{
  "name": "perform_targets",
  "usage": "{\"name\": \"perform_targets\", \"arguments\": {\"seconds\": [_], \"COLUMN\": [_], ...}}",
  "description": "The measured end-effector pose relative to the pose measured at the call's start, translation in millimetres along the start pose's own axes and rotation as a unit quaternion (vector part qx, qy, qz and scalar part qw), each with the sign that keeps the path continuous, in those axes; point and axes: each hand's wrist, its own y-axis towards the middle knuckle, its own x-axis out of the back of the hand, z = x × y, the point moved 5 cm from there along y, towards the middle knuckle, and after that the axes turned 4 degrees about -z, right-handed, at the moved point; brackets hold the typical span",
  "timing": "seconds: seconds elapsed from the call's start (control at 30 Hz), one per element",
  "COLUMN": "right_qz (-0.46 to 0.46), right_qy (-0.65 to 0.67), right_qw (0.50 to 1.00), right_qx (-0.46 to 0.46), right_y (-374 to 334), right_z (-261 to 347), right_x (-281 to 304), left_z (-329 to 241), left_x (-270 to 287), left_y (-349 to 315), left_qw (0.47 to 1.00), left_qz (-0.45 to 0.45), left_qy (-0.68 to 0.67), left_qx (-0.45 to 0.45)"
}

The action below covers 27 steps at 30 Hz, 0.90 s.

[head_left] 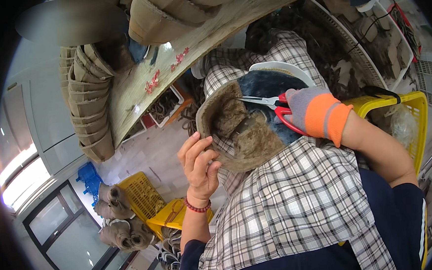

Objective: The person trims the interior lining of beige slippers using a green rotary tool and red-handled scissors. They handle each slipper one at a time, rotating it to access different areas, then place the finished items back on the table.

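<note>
A fur-lined cap (256, 142) lies across my lap with its inside facing up. Its lining is brown on the left and dark blue on the right, and a white brim (291, 68) curves along the far side. My left hand (201, 168), bare with a red bead bracelet, is closed on the cap's left edge. In a grey and orange glove, my right hand (318, 115) grips red-handled scissors (285, 112). The scissors' blades point left over the lining where the two colours meet. How far apart the blades are is hard to see.
Nested caps (88, 103) stand along the wooden table's (140, 102) left end, with more on its far side. Yellow baskets (143, 194) sit on the floor at left, another yellow basket (420, 122) at right. A white crate (364, 51) of dark scraps is far right.
</note>
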Motion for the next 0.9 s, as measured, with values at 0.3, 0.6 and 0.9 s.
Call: {"name": "perform_targets", "arguments": {"seconds": [0.3, 0.6, 0.9], "right_qz": [0.015, 0.006, -0.104], "right_qy": [-0.028, -0.047, 0.003], "right_qw": [0.999, 0.998, 0.995], "right_qx": [-0.022, -0.041, 0.003], "right_y": [-15, -28, -43], "right_z": [-4, -8, -3], "right_x": [5, 6, 20], "left_z": [8, 2, -1], "left_x": [0, -5, -18], "left_y": [-15, -15, -10], "left_qw": [0.996, 0.998, 0.995], "left_qz": [-0.047, -0.023, -0.051], "left_qy": [-0.061, -0.050, -0.075], "left_qx": [0.041, 0.012, 0.050]}}
